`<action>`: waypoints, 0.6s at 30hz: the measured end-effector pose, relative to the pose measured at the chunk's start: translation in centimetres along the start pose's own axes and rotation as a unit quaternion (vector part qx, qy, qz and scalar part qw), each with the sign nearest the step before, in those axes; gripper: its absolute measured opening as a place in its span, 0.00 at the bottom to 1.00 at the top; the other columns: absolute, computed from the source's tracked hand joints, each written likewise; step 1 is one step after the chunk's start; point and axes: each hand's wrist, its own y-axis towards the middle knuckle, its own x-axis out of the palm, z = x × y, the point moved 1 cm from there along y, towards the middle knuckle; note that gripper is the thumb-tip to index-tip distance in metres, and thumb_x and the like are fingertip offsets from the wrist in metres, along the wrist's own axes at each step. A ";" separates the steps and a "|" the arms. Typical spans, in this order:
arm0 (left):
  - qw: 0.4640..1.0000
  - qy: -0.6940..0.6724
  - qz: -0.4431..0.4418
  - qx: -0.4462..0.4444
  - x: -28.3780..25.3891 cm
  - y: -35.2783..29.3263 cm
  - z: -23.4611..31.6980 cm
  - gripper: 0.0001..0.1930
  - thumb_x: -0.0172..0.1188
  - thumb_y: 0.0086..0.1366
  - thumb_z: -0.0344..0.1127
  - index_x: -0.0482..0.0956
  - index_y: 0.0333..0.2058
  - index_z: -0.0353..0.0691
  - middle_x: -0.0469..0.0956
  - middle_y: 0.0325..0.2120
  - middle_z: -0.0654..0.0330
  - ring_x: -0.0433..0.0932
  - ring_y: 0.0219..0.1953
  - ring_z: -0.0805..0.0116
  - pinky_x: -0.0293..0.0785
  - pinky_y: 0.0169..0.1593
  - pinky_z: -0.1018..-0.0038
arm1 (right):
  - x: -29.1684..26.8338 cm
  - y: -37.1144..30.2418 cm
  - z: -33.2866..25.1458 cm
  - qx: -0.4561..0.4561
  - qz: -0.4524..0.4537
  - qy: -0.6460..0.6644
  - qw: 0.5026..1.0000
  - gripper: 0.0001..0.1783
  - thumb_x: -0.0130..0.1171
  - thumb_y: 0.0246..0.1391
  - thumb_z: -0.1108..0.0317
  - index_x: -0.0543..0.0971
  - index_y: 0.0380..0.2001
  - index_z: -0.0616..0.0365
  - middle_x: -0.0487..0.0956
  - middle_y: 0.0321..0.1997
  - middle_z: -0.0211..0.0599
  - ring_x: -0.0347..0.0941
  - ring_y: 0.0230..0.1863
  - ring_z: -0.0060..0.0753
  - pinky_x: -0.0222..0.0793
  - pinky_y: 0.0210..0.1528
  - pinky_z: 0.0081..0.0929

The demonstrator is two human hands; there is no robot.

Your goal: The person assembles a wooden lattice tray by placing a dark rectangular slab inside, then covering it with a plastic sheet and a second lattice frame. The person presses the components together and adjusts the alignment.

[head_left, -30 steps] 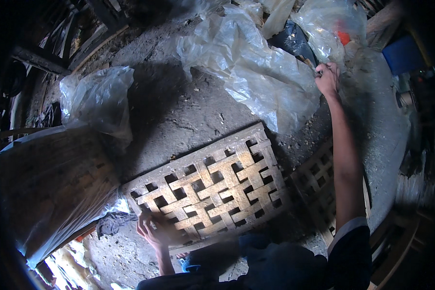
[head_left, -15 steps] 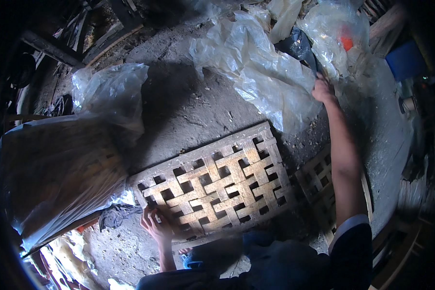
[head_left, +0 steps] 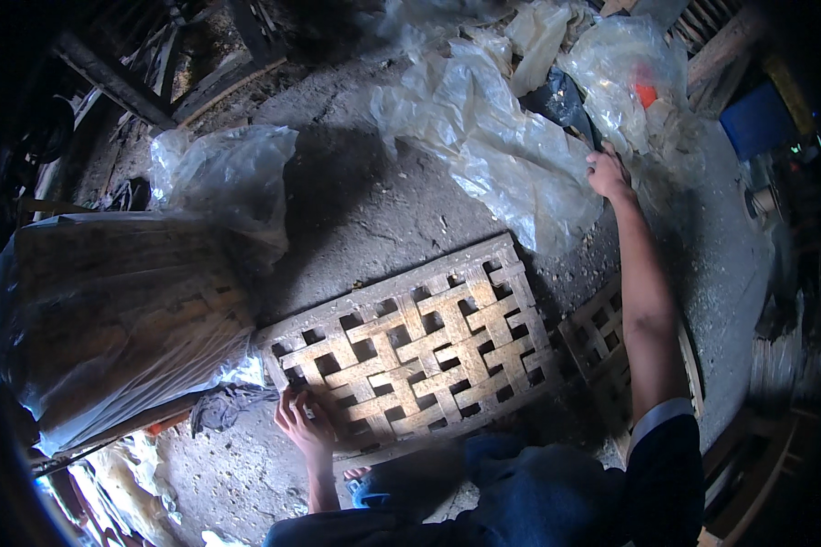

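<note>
A woven slat panel in a rectangular wooden frame lies tilted in front of me, its open gaps showing dark. My left hand is closed on the panel's left edge, fingers curled over the frame. Far out to the right, my right hand closes round the narrow end of a dark, flat, tapering thing; its kind cannot be made out. Crumpled clear plastic sheeting lies beside and under it.
At left stands a plastic-wrapped stack, with more clear film beyond it. A second woven panel lies under my right forearm. A blue box stands far right; timber beams are at the far left.
The view has shifted slightly, so most things sit a little further right. Both hands keep their holds, and the panel stays nearly in place.
</note>
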 end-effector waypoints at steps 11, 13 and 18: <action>0.999 0.034 0.003 0.008 0.2 -0.5 -0.4 0.17 0.59 0.61 0.28 0.75 0.50 0.39 0.69 0.60 0.46 0.66 0.60 0.43 0.64 0.61 0.48 | 2.5 2.1 -2.2 -0.006 -0.005 -0.004 1.000 0.38 0.63 0.57 0.64 0.64 0.67 0.70 0.49 0.80 0.51 0.55 0.76 0.52 0.60 0.73 0.42; 0.999 0.031 -0.022 0.009 -0.6 -0.4 -0.4 0.18 0.60 0.61 0.28 0.75 0.50 0.39 0.69 0.60 0.47 0.66 0.59 0.43 0.65 0.61 0.49 | 3.3 4.2 -1.5 0.004 0.027 0.000 1.000 0.38 0.62 0.55 0.66 0.65 0.66 0.72 0.57 0.76 0.56 0.57 0.75 0.53 0.59 0.73 0.40; 0.992 -0.059 -0.110 0.012 -1.9 1.1 -0.4 0.20 0.60 0.60 0.26 0.74 0.52 0.38 0.69 0.61 0.48 0.66 0.61 0.43 0.65 0.61 0.49 | -1.3 8.8 6.1 -0.059 0.421 0.049 0.904 0.30 0.55 0.55 0.70 0.72 0.60 0.75 0.71 0.66 0.63 0.65 0.69 0.59 0.58 0.73 0.40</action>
